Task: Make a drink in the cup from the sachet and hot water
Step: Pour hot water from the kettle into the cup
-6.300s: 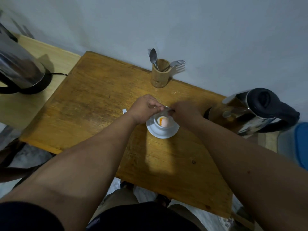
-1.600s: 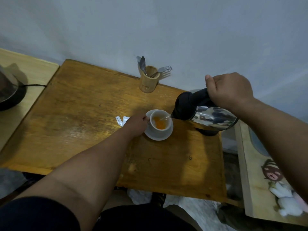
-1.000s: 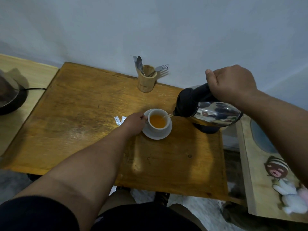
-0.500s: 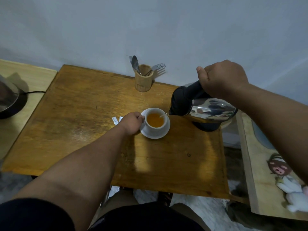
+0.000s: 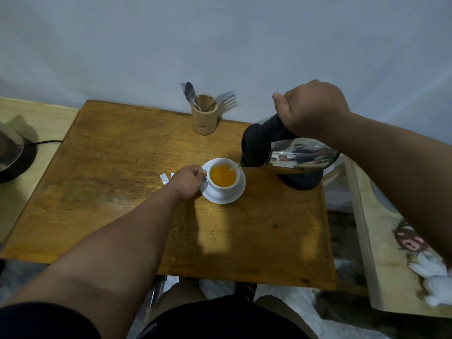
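A white cup stands on a white saucer in the middle of the wooden table. Orange liquid fills the cup nearly to the rim. My left hand grips the cup's handle on its left side. My right hand holds the black handle of a steel kettle, tilted with its spout over the cup's right rim, a thin stream running in. The torn white sachet lies just left of my left hand.
A wooden holder with a spoon and a fork stands at the table's back edge by the wall. The kettle's black base sits at the right edge. A second kettle with a cord stands on the left side table.
The powder in the cup has turned into orange liquid, and its level has risen as my right hand keeps pouring. My left hand stays on the cup.
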